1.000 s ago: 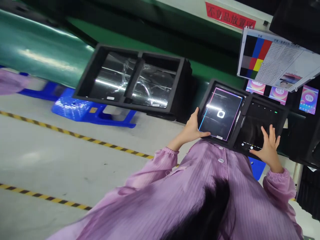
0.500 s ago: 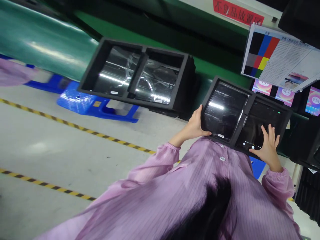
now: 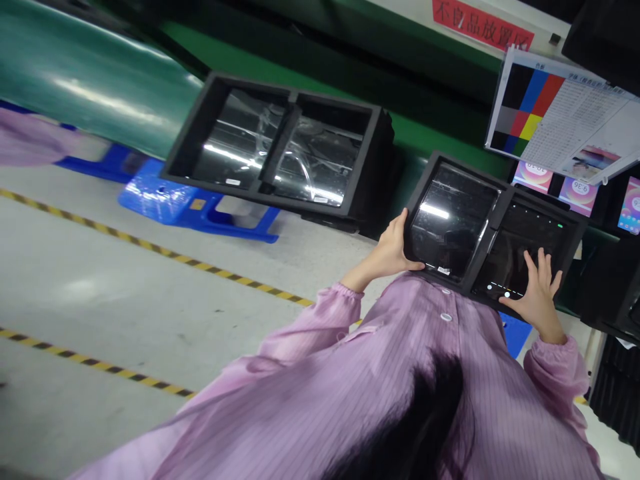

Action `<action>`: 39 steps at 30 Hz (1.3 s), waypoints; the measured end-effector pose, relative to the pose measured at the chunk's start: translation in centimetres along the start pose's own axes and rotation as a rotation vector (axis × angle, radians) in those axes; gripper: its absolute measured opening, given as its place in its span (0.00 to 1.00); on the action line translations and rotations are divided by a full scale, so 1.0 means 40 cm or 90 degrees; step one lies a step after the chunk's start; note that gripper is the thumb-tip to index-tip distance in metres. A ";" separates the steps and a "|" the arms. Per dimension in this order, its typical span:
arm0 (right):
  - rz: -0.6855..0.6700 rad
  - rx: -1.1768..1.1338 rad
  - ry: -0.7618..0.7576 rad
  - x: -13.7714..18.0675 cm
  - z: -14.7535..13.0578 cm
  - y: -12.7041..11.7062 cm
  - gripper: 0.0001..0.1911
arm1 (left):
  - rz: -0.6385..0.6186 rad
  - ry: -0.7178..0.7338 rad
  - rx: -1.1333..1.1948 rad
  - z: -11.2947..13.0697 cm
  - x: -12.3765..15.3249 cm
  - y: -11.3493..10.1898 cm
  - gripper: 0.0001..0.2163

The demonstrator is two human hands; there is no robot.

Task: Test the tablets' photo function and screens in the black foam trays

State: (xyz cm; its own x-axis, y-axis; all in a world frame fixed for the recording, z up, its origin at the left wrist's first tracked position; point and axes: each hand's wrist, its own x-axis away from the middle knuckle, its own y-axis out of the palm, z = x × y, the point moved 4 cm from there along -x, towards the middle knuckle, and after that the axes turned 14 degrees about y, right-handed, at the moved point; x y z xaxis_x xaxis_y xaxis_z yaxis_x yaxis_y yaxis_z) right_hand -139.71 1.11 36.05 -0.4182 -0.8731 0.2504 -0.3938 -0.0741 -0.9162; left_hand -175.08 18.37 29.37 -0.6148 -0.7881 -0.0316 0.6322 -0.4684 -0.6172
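Hands (image 3: 393, 248) at black tray (image 3: 500, 212) | right tablet (image 3: 525, 233) partly covered | rightmost phone (image 3: 630, 208) cropped

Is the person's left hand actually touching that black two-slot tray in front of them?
Touching. The head view shows the left hand at the black two-slot tray's corner, its thumb overlapping the near rim.

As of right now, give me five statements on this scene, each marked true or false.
The left hand holds the left side of a black tray. True.
The right hand is clenched. False: the right hand spreads its fingers over the right-hand screen.
The left-hand screen shows a camera icon. False: the left-hand screen looks dark, with a reflection.
A blue stool is left of the hands. True.
The sign is green. False: the sign is red.
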 end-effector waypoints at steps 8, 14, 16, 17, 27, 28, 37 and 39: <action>-0.007 0.004 -0.003 -0.004 0.003 0.010 0.62 | 0.006 -0.016 0.021 0.002 -0.002 -0.004 0.73; 0.053 0.014 0.018 -0.031 0.009 -0.017 0.50 | 0.000 -0.032 0.030 0.009 0.002 -0.006 0.65; 0.137 -0.007 0.053 -0.046 0.014 -0.053 0.45 | 0.014 -0.037 0.030 0.014 -0.004 -0.007 0.60; 0.179 -0.030 0.065 -0.053 0.013 -0.072 0.43 | 0.031 -0.037 0.027 0.018 -0.012 -0.007 0.57; 0.004 -0.314 -0.007 -0.088 -0.167 0.011 0.29 | 0.143 -0.043 -0.023 0.048 -0.178 0.009 0.48; -0.013 -0.320 -0.013 -0.090 -0.188 0.029 0.30 | 0.143 -0.045 -0.031 0.050 -0.183 0.011 0.49; -0.046 -0.312 0.053 -0.120 -0.272 0.102 0.38 | 0.172 -0.045 -0.074 0.083 -0.170 0.015 0.49; -0.046 -0.323 0.081 -0.119 -0.276 0.105 0.38 | 0.177 -0.047 -0.068 0.085 -0.169 0.014 0.50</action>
State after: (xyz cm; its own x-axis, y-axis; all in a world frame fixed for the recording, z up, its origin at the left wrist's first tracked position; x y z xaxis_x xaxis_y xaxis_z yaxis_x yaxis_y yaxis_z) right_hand -148.43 10.26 34.46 -0.4591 -0.8066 0.3723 -0.7589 0.1383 -0.6363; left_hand -168.93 22.08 31.91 -0.3871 -0.9087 -0.1562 0.7156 -0.1892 -0.6724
